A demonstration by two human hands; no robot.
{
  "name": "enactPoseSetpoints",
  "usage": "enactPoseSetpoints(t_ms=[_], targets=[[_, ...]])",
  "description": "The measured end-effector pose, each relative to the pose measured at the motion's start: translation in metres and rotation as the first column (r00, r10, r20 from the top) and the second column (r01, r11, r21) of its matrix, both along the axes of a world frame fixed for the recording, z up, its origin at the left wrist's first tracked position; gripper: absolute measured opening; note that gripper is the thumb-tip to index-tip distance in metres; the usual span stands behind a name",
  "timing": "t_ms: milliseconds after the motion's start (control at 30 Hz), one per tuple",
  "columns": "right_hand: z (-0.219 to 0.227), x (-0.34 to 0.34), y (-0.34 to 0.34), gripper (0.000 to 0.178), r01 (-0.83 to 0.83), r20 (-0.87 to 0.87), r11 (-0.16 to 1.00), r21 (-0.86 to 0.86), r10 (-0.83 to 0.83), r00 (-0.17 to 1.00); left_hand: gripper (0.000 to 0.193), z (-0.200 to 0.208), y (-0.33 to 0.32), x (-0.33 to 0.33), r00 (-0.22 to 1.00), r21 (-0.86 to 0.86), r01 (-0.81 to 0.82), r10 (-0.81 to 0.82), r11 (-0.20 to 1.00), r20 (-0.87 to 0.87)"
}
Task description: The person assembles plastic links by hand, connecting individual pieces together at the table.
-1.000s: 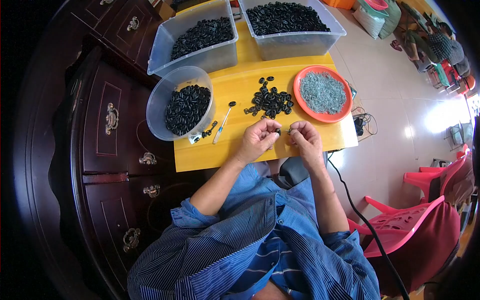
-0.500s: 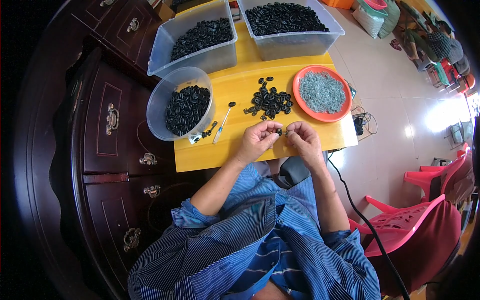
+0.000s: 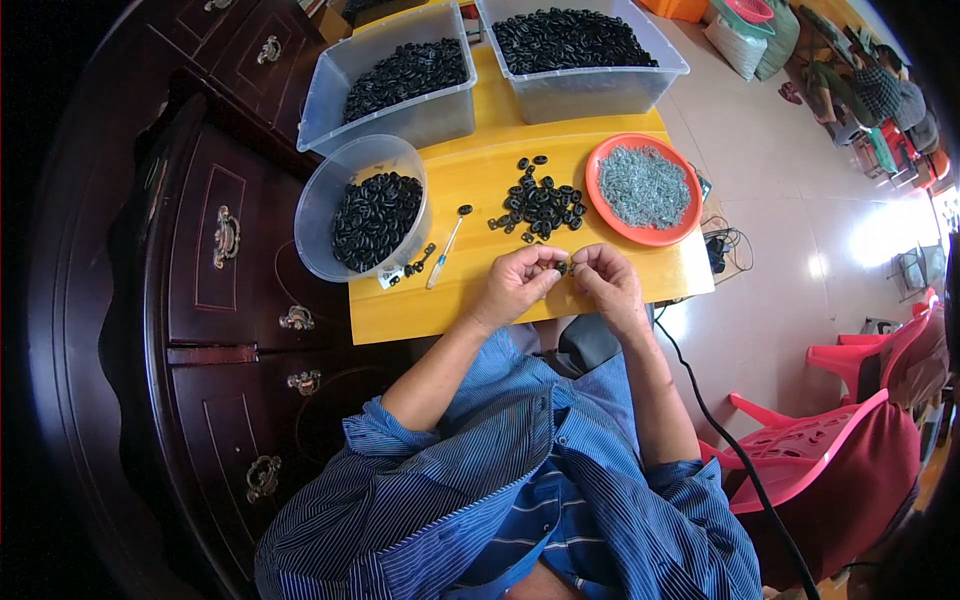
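My left hand (image 3: 516,284) is closed, pinching a small black oval piece (image 3: 562,267) between thumb and fingertips above the table's near edge. Close against it, my right hand (image 3: 612,285) is also closed, with thumb and forefinger pressed together at the piece's right side. Whatever is in the right fingertips is too small to name. Just beyond the hands lies a loose pile of black oval pieces (image 3: 545,207). To its right, an orange-red plate (image 3: 665,238) holds a heap of small shiny, silvery-clear pieces (image 3: 642,187).
A round clear tub (image 3: 308,200) of black pieces stands at the left, beside a pen-like stick (image 3: 444,252). Two clear bins (image 3: 420,128) (image 3: 585,92) full of black pieces stand at the back. Dark wooden drawers (image 3: 220,300) flank the left; a pink chair (image 3: 800,450) stands right.
The black oval piece has turned slightly in my left fingertips, and the fingertips of both hands are a little closer together. The rest looks the same.
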State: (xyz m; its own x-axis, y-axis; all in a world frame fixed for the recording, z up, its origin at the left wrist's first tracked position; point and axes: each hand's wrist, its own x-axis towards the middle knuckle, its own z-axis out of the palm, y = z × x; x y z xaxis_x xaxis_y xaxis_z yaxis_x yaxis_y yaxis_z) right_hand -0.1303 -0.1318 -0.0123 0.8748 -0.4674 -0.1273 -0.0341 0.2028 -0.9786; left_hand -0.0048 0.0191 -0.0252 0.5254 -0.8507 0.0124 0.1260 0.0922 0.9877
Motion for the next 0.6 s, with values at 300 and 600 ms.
enactPoseSetpoints(t_ms=[300, 600], targets=[[-0.0011, 0.0015, 0.0014, 0.006, -0.01, -0.012, 1.0, 0.024, 0.01, 1.0, 0.029, 0.0014, 0.0002, 0.0005, 0.999, 0.005, 0.004, -0.004, 1.0, 0.041], [0.0024, 0.0018, 0.0043, 0.007, -0.001, -0.061, 0.999, 0.054, 0.005, 0.998, 0.027, 0.0034, 0.0011, 0.0023, 0.988, 0.017, -0.011, 0.009, 1.0, 0.154]])
